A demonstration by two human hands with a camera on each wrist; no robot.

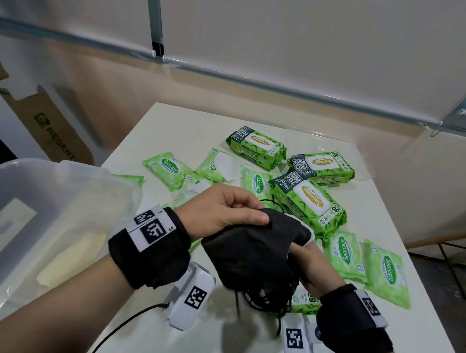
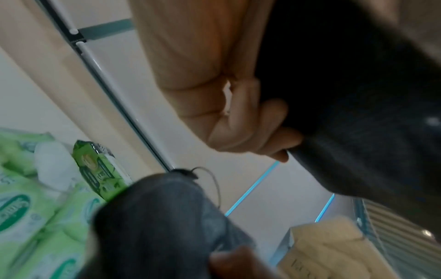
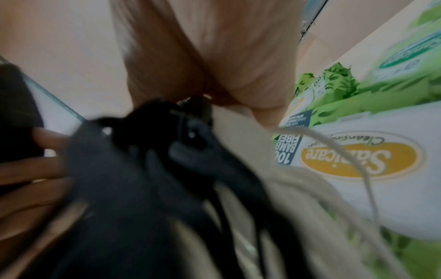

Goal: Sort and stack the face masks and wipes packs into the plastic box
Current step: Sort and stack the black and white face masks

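Observation:
Both hands hold a bunch of black face masks (image 1: pixel 252 254) above the near part of the white table (image 1: pixel 159 135). My left hand (image 1: pixel 225 210) grips the bunch's top edge, thumb laid over the fabric. From below, my right hand (image 1: pixel 313 268) holds the bunch's right end, its black ear loops dangling. The left wrist view has dark mask fabric (image 2: pixel 358 132) against curled fingers (image 2: pixel 250 128). In the right wrist view the black masks (image 3: pixel 133 169) fill the middle. Green wipes packs (image 1: pixel 305 203), large and small, lie scattered behind the hands. The clear plastic box (image 1: pixel 37 221) stands at the left.
A pale yellow item (image 1: pixel 70 260) lies inside the box. White face masks (image 1: pixel 227 165) sit among the small packs. Brown cardboard boxes (image 1: pixel 49 131) stand beyond the table's left side. A wall with a metal rail (image 1: pixel 231 72) runs behind.

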